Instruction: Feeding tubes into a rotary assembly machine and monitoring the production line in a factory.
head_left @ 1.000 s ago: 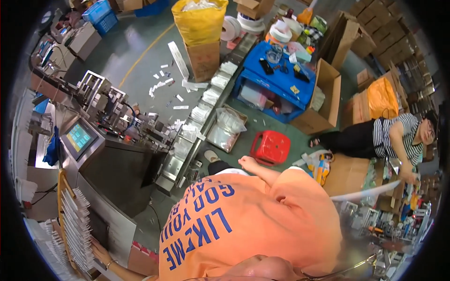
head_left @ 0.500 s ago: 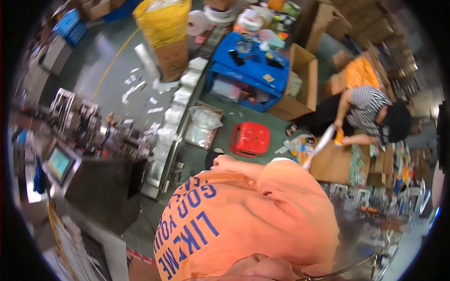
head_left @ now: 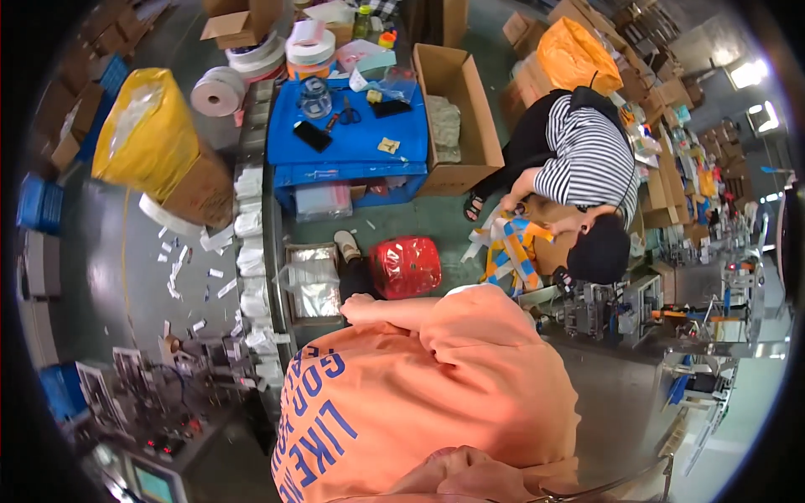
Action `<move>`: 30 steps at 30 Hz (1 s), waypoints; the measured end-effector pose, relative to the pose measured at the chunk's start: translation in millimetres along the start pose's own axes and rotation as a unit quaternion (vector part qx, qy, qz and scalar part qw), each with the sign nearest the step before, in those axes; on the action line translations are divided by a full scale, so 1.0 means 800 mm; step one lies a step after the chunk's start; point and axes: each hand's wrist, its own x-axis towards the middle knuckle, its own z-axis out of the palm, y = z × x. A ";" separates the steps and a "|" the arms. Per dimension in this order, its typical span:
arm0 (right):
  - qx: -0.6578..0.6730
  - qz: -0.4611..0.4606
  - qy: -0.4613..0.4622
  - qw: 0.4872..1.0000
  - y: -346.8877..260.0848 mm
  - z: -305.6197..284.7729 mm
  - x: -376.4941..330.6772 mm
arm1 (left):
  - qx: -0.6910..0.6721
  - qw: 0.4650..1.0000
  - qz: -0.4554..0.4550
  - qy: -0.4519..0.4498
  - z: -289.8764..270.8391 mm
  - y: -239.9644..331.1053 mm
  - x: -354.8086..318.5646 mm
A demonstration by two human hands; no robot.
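Observation:
My right hand [head_left: 359, 308] reaches leftward across my front from the sleeve of my orange shirt [head_left: 419, 394]. Its fingers look curled in beside my black trouser leg [head_left: 356, 277]; whatever they may hold is hidden. Past the hand to the left lies a shallow carton with clear plastic bags [head_left: 317, 289]. A red plastic stool [head_left: 406, 267] stands just beyond my forearm. My left hand does not show; the shirt covers that side.
Ahead is a blue table [head_left: 360, 147] with a jar, scissors and phones, beside an open carton [head_left: 470, 117]. A metal conveyor [head_left: 251, 218] with white packs runs at left, near a yellow bag [head_left: 147, 134]. At right a co-worker [head_left: 587, 159] bends over orange-and-blue strips [head_left: 511, 251].
The view has swung to the right, so table and conveyor now sit further left. The co-worker has bent lower over the strips. My right arm still lies across my front.

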 end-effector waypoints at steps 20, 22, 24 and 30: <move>0.256 0.130 0.000 0.958 0.022 -0.102 -0.004 | -0.124 0.902 0.035 -0.413 0.123 0.099 0.125; 0.240 0.123 0.008 0.963 0.014 -0.087 -0.007 | -0.145 0.888 0.033 -0.436 0.140 0.084 0.110; 0.217 0.107 0.008 0.970 0.009 -0.083 -0.003 | -0.167 0.876 0.021 -0.453 0.159 0.072 0.101; 0.122 0.088 -0.082 0.985 0.021 -0.104 0.051 | -0.250 0.830 -0.084 -0.491 0.226 0.048 0.086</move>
